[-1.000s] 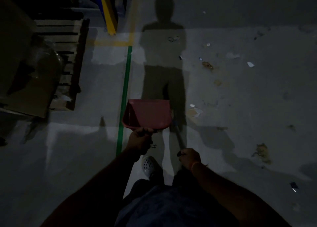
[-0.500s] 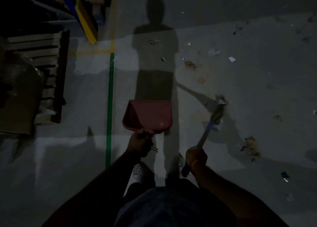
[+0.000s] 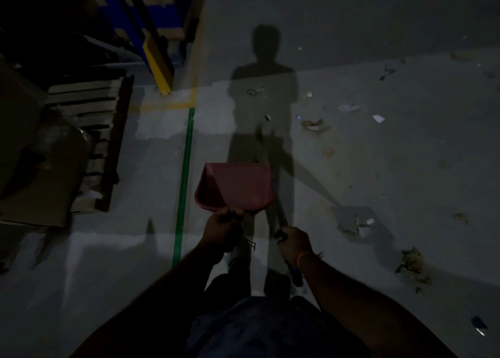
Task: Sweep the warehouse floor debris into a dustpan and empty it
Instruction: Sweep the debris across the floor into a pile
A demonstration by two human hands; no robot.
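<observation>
While our left hand [image 3: 220, 229] grips the red dustpan [image 3: 235, 186] just right of the green floor line [image 3: 184, 184], our right hand [image 3: 295, 242] grips the broom handle [image 3: 293, 269]. Paper scraps [image 3: 359, 225] lie right of the dustpan; a wooden pallet [image 3: 89, 141] sits left of it.

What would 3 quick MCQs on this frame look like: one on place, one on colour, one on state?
1. The green line lies where, relative to the dustpan?
A. To its left
B. To its right
C. Under it

2. What colour is the dustpan?
A. Blue
B. Red
C. Yellow

3. What is the left hand doing?
A. Hanging idle
B. Pressing flat on the floor
C. Gripping the dustpan handle

Key: 1 A, the line runs along the floor beside the pan's left edge. 2 B, the pan shows dull red in the dim light. 3 C, the fingers curl round the handle at the pan's near end, while the right hand grips the broom handle.
</observation>
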